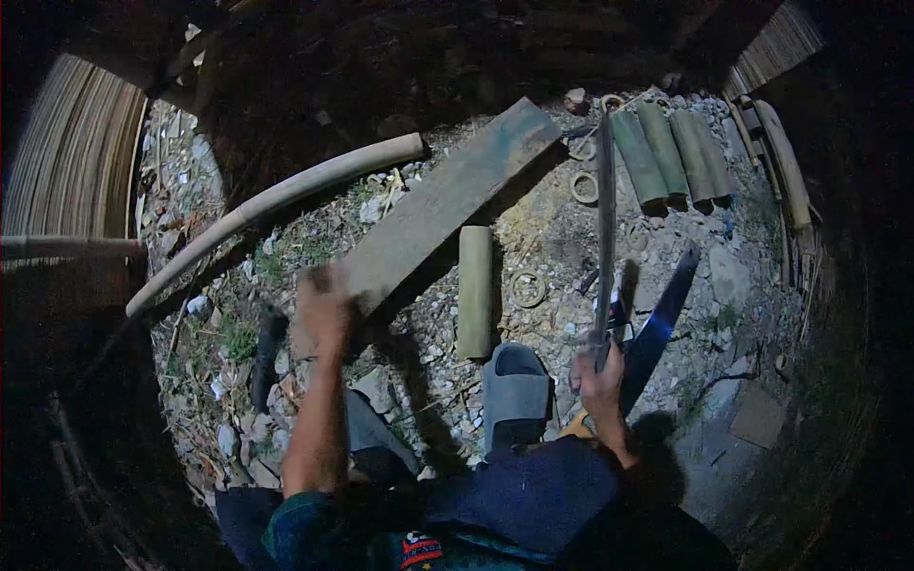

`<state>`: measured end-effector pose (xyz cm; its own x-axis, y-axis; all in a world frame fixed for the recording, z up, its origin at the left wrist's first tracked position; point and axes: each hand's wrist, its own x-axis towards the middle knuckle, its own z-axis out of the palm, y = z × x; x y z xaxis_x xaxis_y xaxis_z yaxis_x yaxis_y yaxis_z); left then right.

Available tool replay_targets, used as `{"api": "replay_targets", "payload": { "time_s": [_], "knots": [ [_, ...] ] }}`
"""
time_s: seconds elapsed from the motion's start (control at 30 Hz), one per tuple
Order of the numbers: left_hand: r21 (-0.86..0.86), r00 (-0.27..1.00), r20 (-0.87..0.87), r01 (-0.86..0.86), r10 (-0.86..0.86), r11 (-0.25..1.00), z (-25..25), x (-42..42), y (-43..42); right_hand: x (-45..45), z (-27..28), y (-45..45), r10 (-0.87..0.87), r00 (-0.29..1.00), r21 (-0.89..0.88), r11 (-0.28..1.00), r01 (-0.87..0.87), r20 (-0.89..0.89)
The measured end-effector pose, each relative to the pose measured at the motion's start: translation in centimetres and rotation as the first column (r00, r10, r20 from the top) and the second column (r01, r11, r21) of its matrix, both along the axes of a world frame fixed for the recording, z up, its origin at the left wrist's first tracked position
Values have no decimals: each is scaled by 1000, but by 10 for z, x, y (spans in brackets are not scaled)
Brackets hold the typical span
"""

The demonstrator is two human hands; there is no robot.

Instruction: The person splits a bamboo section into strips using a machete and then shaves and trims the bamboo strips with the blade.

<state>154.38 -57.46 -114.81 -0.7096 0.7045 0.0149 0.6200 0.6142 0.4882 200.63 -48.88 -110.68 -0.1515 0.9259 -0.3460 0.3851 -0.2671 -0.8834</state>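
Note:
My left hand (324, 314) is smeared by motion at the near end of a long wooden plank (447, 205); whether its fingers grip the wood I cannot make out. In my right hand (600, 381), fingers closed, is a long narrow blade (606, 228) pointing away from me. Close beside that hand lies a wide dark saw-like blade (662, 319), with an orange handle (576, 425) partly hidden near my leg. A cut bamboo section (474, 290) rests on the ground between my hands, with a bamboo ring (526, 287) to its right.
Several green bamboo sections (657, 157) lie in a row at the far right, near another cut ring (584, 187). A long curved pole (276, 205) lies at the left. My sandalled foot (515, 390) is on the stony ground. A flat brown piece (759, 415) lies at right.

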Motion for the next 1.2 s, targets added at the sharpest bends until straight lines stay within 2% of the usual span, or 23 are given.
{"api": "replay_targets", "payload": {
  "time_s": [0.03, 0.07, 0.1, 0.13, 0.17, 0.2, 0.27, 0.3, 0.33, 0.4, 0.43, 0.47, 0.53, 0.57, 0.6, 0.67, 0.7, 0.73, 0.8, 0.9, 1.0, 1.13, 1.2],
  "knots": [
    [-22, 975, 220, 31, -26, 999, 26, 62, 45, -14, 17, 10, 10, 995, -46, 999, -14, -102],
    [-309, 942, 301, 242, -147, 920, 26, 101, 70, -23, 28, 12, 17, 994, -46, 999, -23, -109],
    [-223, 930, 174, 357, -324, 907, 0, 135, 74, -31, 37, 16, -21, 994, -73, 997, 13, -111],
    [-314, 933, 281, 312, -226, 896, 23, 164, 94, -36, 40, 21, -60, 992, -95, 994, 49, -113],
    [-313, 938, 332, 206, -97, 927, 8, 180, 103, -35, 32, 22, -45, 992, -29, 999, 42, -119],
    [-305, 938, 332, 204, -97, 930, -8, 181, 106, -32, 28, 22, -41, 992, -20, 999, 39, -119],
    [-201, 907, 410, 195, -98, 960, -33, 186, 109, -36, 39, 24, 17, 941, 173, 984, 44, -338],
    [-83, 886, 429, 230, -174, 970, -38, 186, 106, -36, 55, 29, 42, 960, 163, 987, 4, -278],
    [-80, 887, 426, 235, -180, 969, -20, 185, 102, -34, 65, 30, 38, 959, 166, 986, 10, -281],
    [421, 806, 400, 260, -436, 869, 52, 178, 96, -35, 80, 38, 62, 990, 199, 979, -37, -123],
    [494, 771, 447, 209, -453, 844, 74, 171, 92, -46, 94, 40, 63, 982, 190, 981, -29, -177],
    [470, 763, 381, 327, -522, 820, 73, 154, 93, -51, 100, 39, 78, 979, 192, 981, -42, -186],
    [552, 821, 225, 336, -525, 763, 93, 133, 107, -58, 106, 36, -139, 763, -106, 990, 93, -632],
    [598, 846, 185, 308, -501, 740, 115, 127, 114, -44, 83, 45, 27, 813, -14, 999, -44, -582],
    [602, 855, 175, 299, -488, 740, 116, 120, 121, -54, 92, 46, 46, 808, -6, 998, -61, -587],
    [616, 903, -11, 344, -429, 709, 106, 108, 135, -95, 135, 47, 171, 896, 138, 983, -125, -410],
    [631, 894, -25, 361, -447, 686, 95, 101, 137, -115, 159, 47, 201, 923, 147, 976, -160, -327],
    [638, 897, -31, 358, -442, 682, 87, 97, 136, -123, 160, 47, 290, 888, 191, 953, -235, -356],
    [592, 902, 53, 317, -429, 741, 68, 95, 133, -132, 151, 50, 356, 921, 289, 909, -301, -160],
    [660, 934, 14, 259, -357, 705, 62, 95, 133, -143, 141, 56, 423, 906, 298, 863, -408, 16],
    [678, 942, 36, 223, -335, 700, 59, 95, 135, -155, 152, 60, 427, 903, 261, 877, -404, -39],
    [641, 936, 24, 255, -351, 724, 62, 104, 134, -156, 161, 68, 442, 896, 459, 790, -406, 31],
    [660, 941, 93, 186, -325, 728, 70, 102, 134, -165, 180, 68, 428, 903, 419, 826, -376, -33]
  ]
}}
